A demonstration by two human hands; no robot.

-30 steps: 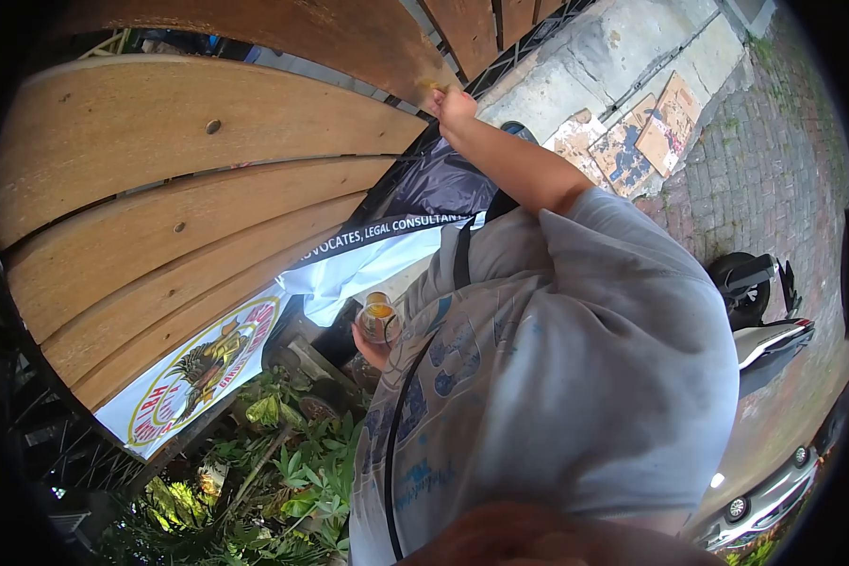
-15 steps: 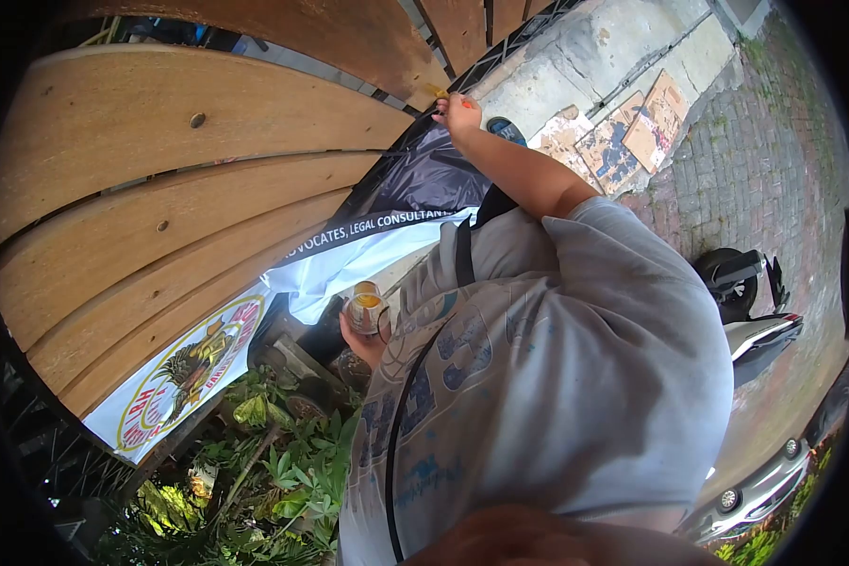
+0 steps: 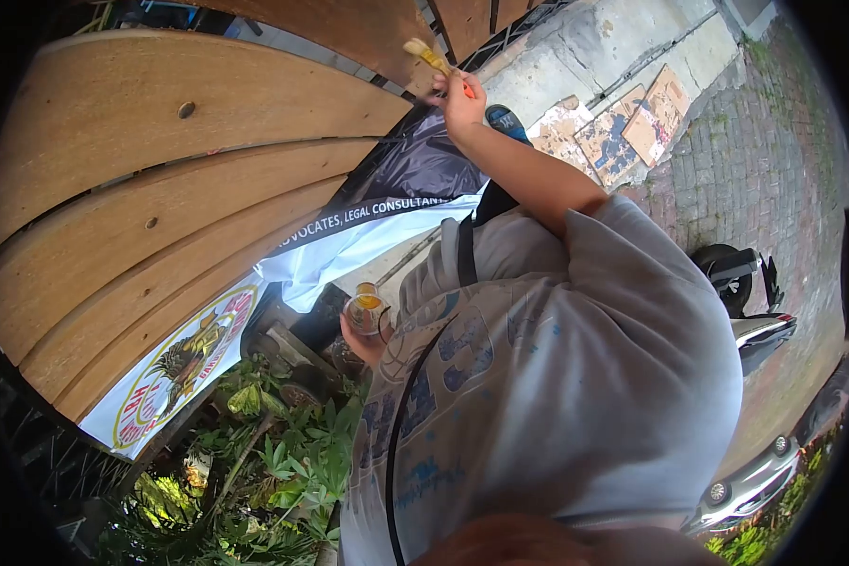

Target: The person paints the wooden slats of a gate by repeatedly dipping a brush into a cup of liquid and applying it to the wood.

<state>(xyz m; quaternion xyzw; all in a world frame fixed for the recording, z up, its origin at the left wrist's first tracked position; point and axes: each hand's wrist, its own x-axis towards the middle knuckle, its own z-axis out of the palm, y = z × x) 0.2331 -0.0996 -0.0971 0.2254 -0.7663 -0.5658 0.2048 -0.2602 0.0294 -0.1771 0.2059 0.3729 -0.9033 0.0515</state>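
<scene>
My right hand is closed around the orange handle of a paintbrush. The brush's pale bristles point up and left, over the brown wooden slats at the top. Down by my waist, my left hand holds a clear cup with amber liquid in it. Lighter varnished-looking wooden slats curve across the left side. Below them hangs a white and black printed banner, its loose part creased near my legs.
Leafy plants grow below the slats, close to my left side. Stained flat boards lie on the concrete strip near my shoe. A motorcycle and a silver car stand on the brick paving to the right.
My right hand has drawn the brush back from the slat's end, and its bristles now show raised and tilted up-left. My left hand still holds the cup in about the same place.
</scene>
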